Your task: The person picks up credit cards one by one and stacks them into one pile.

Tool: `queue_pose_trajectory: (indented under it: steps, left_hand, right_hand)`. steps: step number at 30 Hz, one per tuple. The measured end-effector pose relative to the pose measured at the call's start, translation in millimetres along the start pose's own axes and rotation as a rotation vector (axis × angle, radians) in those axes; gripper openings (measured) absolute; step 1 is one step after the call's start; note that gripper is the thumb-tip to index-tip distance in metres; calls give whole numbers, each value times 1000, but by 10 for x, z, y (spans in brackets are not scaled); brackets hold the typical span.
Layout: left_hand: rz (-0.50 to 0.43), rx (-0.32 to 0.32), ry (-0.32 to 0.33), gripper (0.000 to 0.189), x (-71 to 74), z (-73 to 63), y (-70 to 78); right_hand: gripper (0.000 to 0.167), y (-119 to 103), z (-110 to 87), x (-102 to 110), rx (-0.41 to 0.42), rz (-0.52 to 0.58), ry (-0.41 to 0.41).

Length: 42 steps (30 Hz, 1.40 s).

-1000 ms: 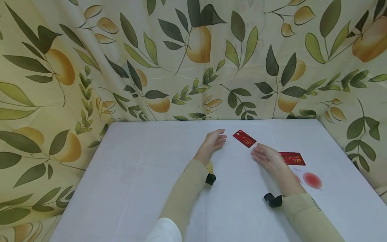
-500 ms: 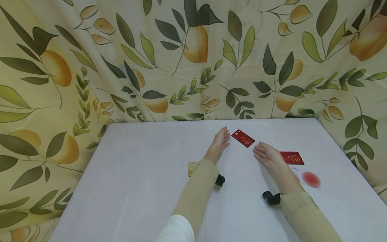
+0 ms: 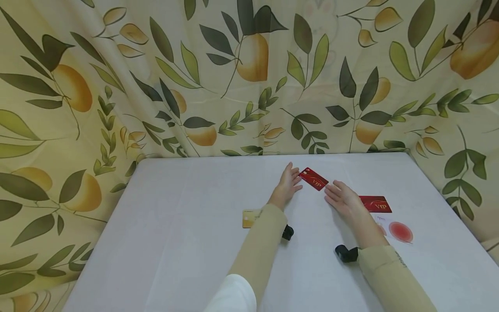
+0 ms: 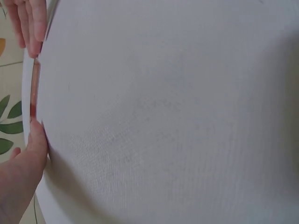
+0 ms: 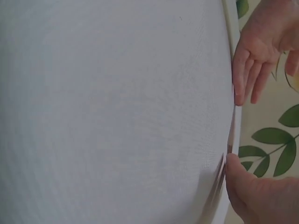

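A red bank-style card printed "VIP" [image 3: 313, 179] lies flat on the white table between the two hands in the head view. My left hand [image 3: 287, 186] is at the card's left end, fingers extended with the tips right at its edge. On the other side, the fingertips of my right hand [image 3: 345, 201] come close to the card's right corner, fingers relaxed and straight. Neither hand grips anything. From the left wrist the card shows almost edge-on as a thin reddish strip [image 4: 34, 91] between both hands.
A second red VIP card [image 3: 378, 204] lies partly behind the right hand. Below it is a white card with a red round print [image 3: 400, 232]. A gold card [image 3: 249, 218] is partly covered by the left sleeve. A fruit-patterned curtain [image 3: 234, 112] hangs behind the table [image 3: 175, 260].
My left hand has moved right, up to the red card's left edge, and its sleeve has uncovered more of the gold card. The right hand stays nearly in place.
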State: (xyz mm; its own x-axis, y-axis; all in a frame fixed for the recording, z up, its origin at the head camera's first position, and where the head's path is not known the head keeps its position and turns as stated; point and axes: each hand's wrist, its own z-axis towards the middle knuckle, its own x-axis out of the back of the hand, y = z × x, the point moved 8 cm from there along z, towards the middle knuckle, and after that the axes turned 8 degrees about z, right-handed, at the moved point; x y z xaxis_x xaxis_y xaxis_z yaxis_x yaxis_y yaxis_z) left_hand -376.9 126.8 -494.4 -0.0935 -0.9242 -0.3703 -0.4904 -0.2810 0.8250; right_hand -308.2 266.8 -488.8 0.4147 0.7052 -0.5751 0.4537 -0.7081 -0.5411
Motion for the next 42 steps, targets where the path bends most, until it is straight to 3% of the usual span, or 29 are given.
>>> queue_pose_trajectory:
  steps: [7, 22, 42]
  left_hand:
    - [25, 43, -48, 67, 0, 44, -39]
    - [70, 95, -27, 70, 31, -5, -20]
    - [74, 168, 27, 69, 107, -75, -1]
  right_hand:
    - [63, -30, 34, -32, -3, 28, -18]
    - [64, -21, 71, 2, -18, 59, -10]
    - [64, -82, 30, 30, -20, -62, 18]
